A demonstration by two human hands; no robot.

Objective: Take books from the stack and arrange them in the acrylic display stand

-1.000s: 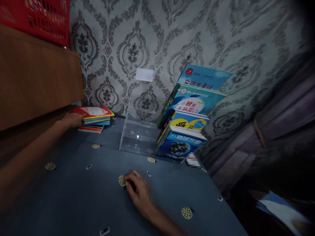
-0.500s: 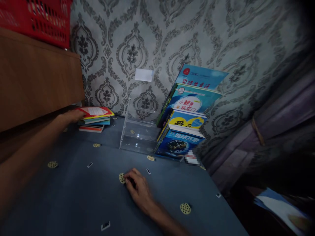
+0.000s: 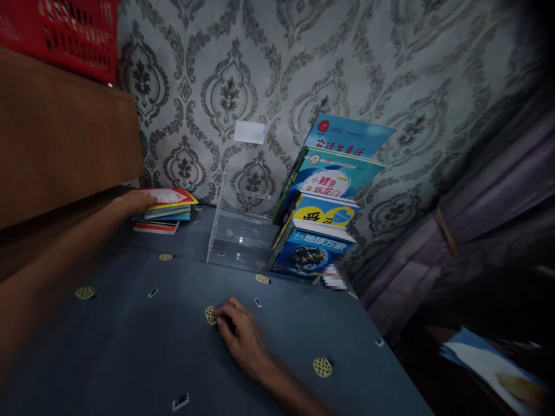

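Note:
My left hand (image 3: pixel 142 200) reaches to the far left and rests on the left end of a red and yellow book (image 3: pixel 173 197). That book tops a small stack of books (image 3: pixel 156 226) lying flat. Its thumb is hidden and its fingers are blurred, so a grip does not show. Loosely curled, my right hand (image 3: pixel 241 335) lies on the tablecloth beside a printed yellow pineapple, with a gap between thumb and fingers and nothing held. Beyond it stands a clear acrylic tiered book stand (image 3: pixel 212 245). Several upright books fill its right side, including a blue earth book (image 3: pixel 310 254) in front.
A wooden cabinet (image 3: pixel 65 133) with a red basket (image 3: pixel 82 52) on top borders the left. Patterned wallpaper (image 3: pixel 229 69) rises behind the stand. A purple curtain (image 3: pixel 416 248) hangs at the right, past the table's edge.
My left hand has moved slightly right, farther over the top book. My right hand has stayed in place. The whole view has shifted a little.

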